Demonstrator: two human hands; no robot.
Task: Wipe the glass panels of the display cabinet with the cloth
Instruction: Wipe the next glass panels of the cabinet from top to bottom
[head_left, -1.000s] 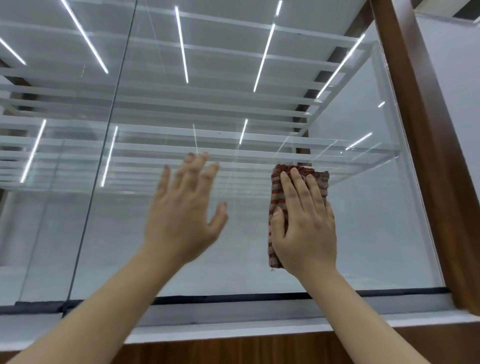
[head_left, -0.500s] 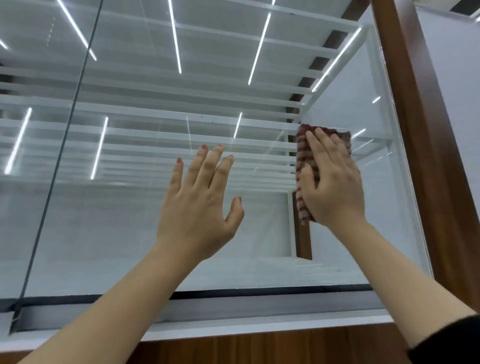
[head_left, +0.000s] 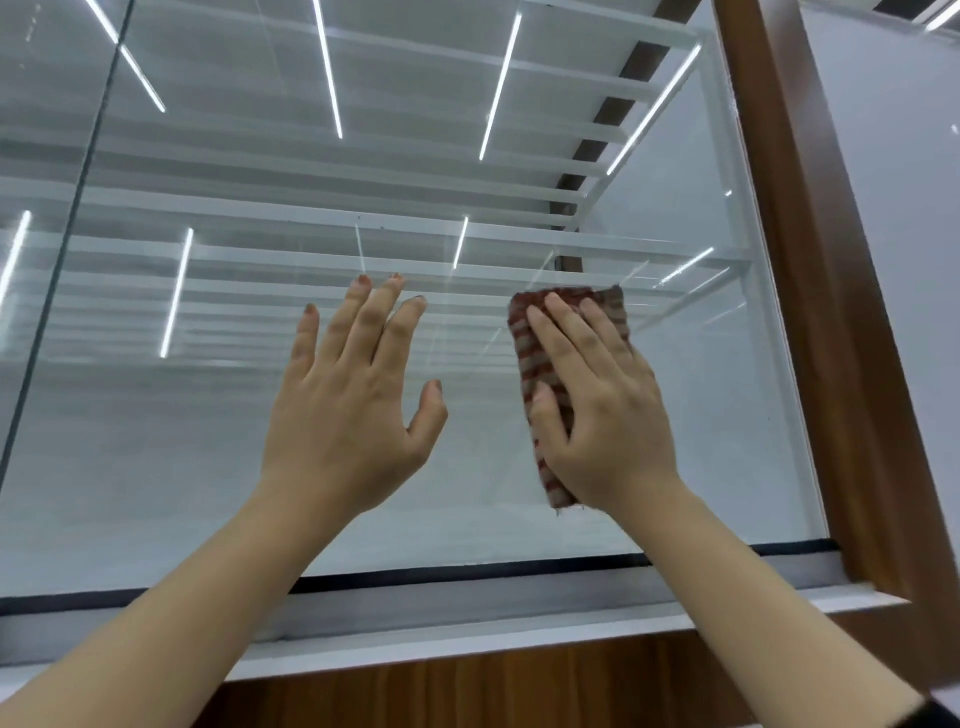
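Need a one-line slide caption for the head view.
Right hand presses a folded red-and-beige striped cloth flat against the display cabinet's glass panel; open left hand is raised beside it.

The cloth (head_left: 535, 364) is showing stripes of dark red and pale beige, running across its folded width. Around the cloth, the glass panel (head_left: 701, 415) is looking clear with a pale grey-blue tint, and thin white light streaks are crossing it above the cloth. To the right of the cloth, the cabinet frame (head_left: 810, 312) is glowing warm brown with a wood grain. Below the cloth, a black seal strip (head_left: 467, 570) is edging the glass over a white ledge (head_left: 467, 642).
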